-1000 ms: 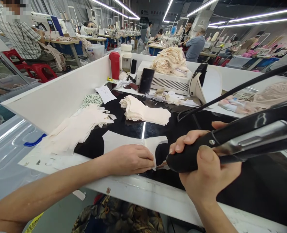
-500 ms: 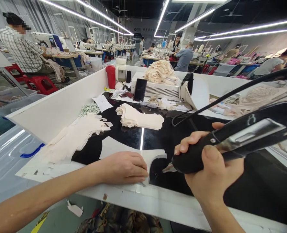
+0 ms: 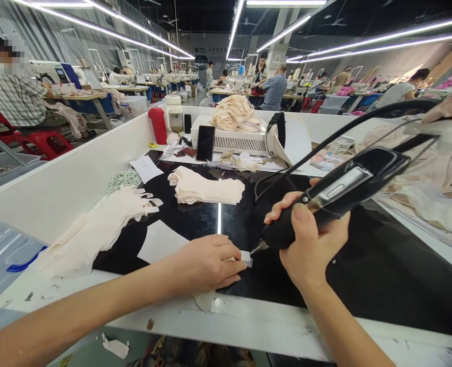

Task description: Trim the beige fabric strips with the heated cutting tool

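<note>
My right hand (image 3: 315, 242) is wrapped round a black corded power tool (image 3: 336, 191) with a narrow pointed metal tip, thumb on top. Its tip is close by the narrow right end of a white cut piece (image 3: 162, 242), fabric or thin sheet. With fingers closed together, my left hand (image 3: 210, 262) grips that piece near this end and covers its middle. Behind my hands lies a neat stack of cream fabric pieces (image 3: 206, 186) on the black table top (image 3: 382, 265). More cream cut pieces (image 3: 103, 221) spread over the left side.
Low white walls (image 3: 76, 168) border the table. At the back stand a red flask (image 3: 157, 125), a phone (image 3: 205, 143) and a white vented box (image 3: 231, 140) topped with fabric. The tool's cable (image 3: 317, 148) arches rightward. At upper right, another person's hand (image 3: 445, 111) shows.
The power tool's tip has come nearer to the white piece's right end. My left hand has shifted along that piece, whose visible outline has changed. Another person's hand has appeared at upper right.
</note>
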{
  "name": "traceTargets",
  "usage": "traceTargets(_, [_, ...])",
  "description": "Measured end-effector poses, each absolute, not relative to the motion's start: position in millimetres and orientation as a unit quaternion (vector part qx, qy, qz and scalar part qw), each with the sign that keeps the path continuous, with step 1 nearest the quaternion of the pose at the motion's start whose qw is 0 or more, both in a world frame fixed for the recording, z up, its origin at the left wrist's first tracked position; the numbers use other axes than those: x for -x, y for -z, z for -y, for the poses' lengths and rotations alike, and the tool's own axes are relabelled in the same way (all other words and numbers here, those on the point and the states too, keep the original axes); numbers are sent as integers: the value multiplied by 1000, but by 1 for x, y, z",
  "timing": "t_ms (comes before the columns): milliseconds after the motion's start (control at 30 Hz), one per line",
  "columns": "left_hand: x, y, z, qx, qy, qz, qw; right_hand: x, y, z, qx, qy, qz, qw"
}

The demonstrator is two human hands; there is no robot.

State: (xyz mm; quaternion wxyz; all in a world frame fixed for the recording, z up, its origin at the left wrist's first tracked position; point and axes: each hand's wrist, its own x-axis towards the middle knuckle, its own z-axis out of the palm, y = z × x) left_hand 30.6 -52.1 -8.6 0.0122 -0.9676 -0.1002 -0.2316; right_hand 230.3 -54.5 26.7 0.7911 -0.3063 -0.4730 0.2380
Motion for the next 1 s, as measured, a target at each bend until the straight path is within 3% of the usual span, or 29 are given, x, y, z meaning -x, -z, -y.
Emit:
traceTargets(700, [-33, 26, 47, 964, 159, 200, 71, -229, -21, 55, 292, -242, 500, 779])
traceTargets(1000, [-40, 26, 44, 961, 220, 152, 65, -230, -18, 54, 277, -247, 510, 776])
